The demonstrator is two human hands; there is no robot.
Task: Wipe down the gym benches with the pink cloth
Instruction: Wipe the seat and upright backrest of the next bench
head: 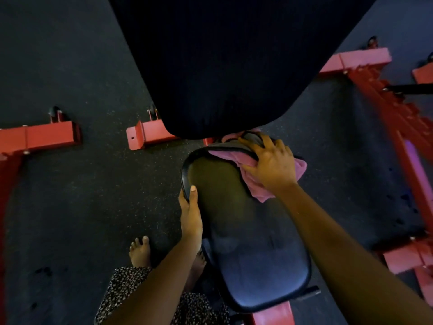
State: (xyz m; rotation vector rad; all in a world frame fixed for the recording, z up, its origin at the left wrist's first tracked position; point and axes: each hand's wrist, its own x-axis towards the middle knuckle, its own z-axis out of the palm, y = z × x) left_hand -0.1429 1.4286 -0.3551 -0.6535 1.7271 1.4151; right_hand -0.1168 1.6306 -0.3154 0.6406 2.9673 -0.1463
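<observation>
Head view, only cam.

R hand (271,165), centre-right of frame: fingers (254,147) curled over the bunched pink cloth (236,160), pressing it onto the far end of the seat pad (246,231), right at the gap under the back pad (222,55). Cloth wraps the pad's upper-right corner and a tail hangs off the right side.

L hand (191,212), mid-frame: clamps the pad's left rim. Thumb is on top, other fingers go under the edge and are hidden. Reads as a brace.

Step, IMO: wiping the seat's top end and seam. Can't tell how much of the near half (lower centre) is done.

To do it well:
- Flatten the cloth. Bunched = little contact.
- Push an edge into the gap btwn the pads.
- Long overlapping strokes, seam → near end.
- Run the rim piping too. Shift the L hand to get the spot under the thumb.
- Back pad (top of frame) needs its own pass.
- Tuck the tail in, could snag the red frame (150,134).

More red frames upper left and right, so prob more benches to do.
</observation>
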